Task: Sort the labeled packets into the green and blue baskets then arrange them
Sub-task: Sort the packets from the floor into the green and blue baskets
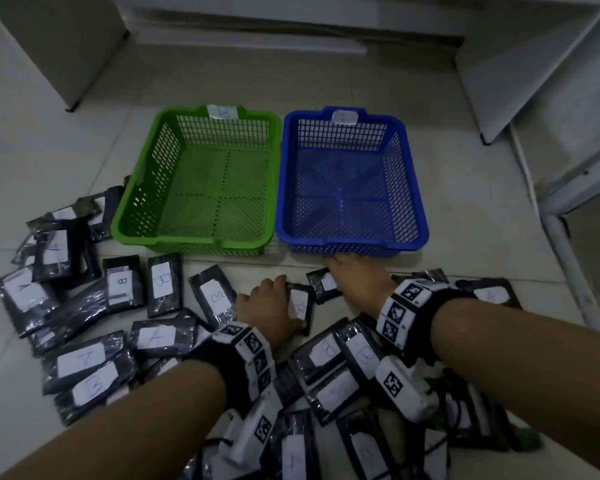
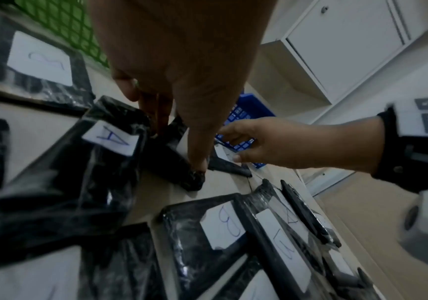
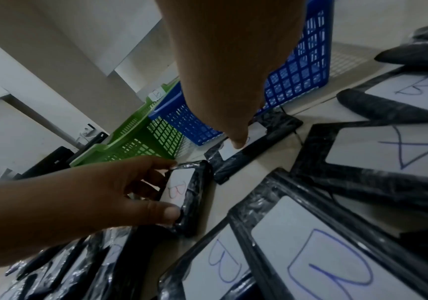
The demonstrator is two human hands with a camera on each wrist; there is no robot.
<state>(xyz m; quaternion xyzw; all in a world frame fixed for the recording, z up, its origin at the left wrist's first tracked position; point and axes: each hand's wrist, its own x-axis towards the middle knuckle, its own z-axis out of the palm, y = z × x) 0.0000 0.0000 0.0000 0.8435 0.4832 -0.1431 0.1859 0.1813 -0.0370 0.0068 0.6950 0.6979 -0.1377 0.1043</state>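
Observation:
Two mesh baskets stand side by side on the floor with nothing in them: the green basket (image 1: 187,242), tagged B, on the left and the blue basket (image 1: 355,243) on the right. Many black plastic-wrapped packets with white A or B labels lie scattered in front of them. My left hand (image 1: 274,301) grips a B packet (image 1: 300,304) by its edges, index finger on the far corner and thumb on the near edge (image 3: 172,213). My right hand (image 1: 352,275) holds another packet (image 1: 321,289) just in front of the blue basket, thumb pressed on its label (image 3: 237,138); its letter is hidden.
Packets are piled at the left (image 1: 84,362), under both forearms, and at the right (image 1: 489,294). White cabinets stand at the back left (image 1: 59,46) and along the right (image 1: 534,71). Pale floor tiles lie behind and beside the baskets.

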